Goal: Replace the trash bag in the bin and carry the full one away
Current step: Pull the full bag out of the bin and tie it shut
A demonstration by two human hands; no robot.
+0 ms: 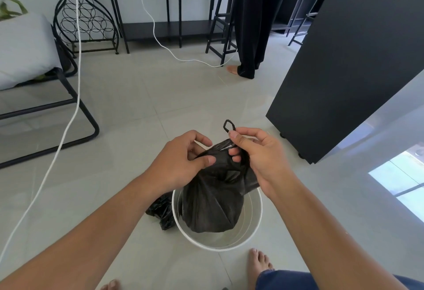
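Black full bag (213, 202) gripped by both hands above bin rim (258, 218).

A pale, glossy tiled floor (142, 110) carries everything here. A round white bin (254, 232) stands on it near the bottom of the view, and a crumpled black bag (161, 211) lies on the tiles touching the bin's left side. Two bare feet (259, 261) rest just below the bin. A white cable (57, 149) trails across the floor on the left, past the black metal chair frame (87, 120). Further back stand a wire wine rack (87, 16), a black shelving unit (169, 30) and a small step ladder (220, 37). On the right, a tall black cabinet (344, 71) sits on small feet.
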